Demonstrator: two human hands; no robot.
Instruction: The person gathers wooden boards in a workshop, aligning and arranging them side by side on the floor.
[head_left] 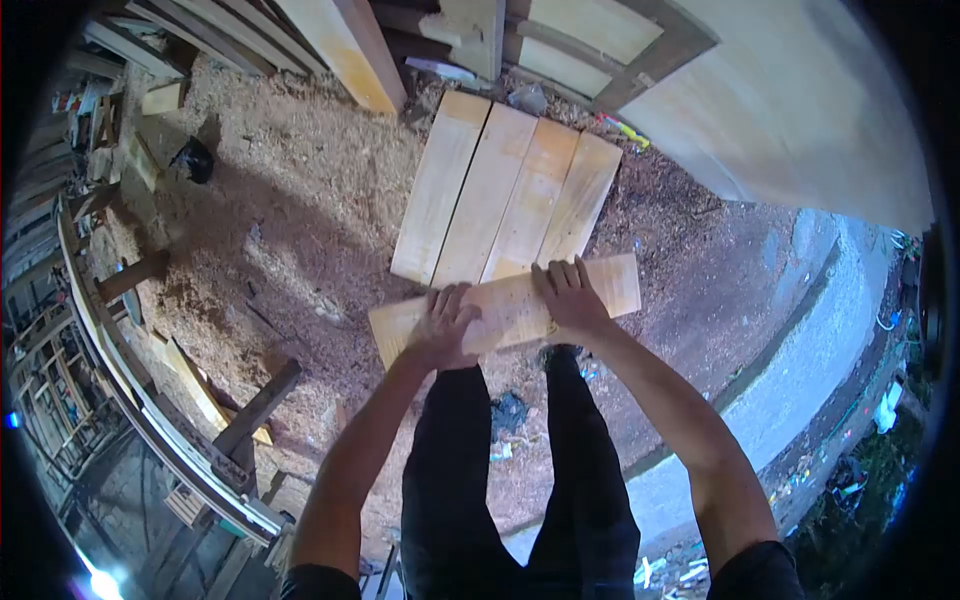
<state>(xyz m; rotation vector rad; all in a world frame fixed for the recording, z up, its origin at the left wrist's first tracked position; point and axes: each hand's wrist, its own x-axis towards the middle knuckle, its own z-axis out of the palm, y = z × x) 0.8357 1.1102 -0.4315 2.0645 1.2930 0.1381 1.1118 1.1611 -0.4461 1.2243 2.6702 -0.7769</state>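
A light wooden board (510, 312) lies crosswise in front of my legs, slightly tilted up to the right. My left hand (445, 325) grips it left of its middle, fingers over the far edge. My right hand (570, 295) grips it right of the middle, its fingers also over the far edge. Just beyond are several similar planks (510, 190) side by side on the ground, with a dark gap between the two leftmost. The crosswise board meets or overlaps their near ends; whether it touches them is unclear.
Sawdust (300, 200) covers the ground. Upright timber (355, 60) leans at the top, beside a large pale panel (790, 110) at upper right. A long curved wooden rail (130, 400) with posts runs along the left. A black bag (193, 160) lies upper left; a concrete strip (790, 370) curves at right.
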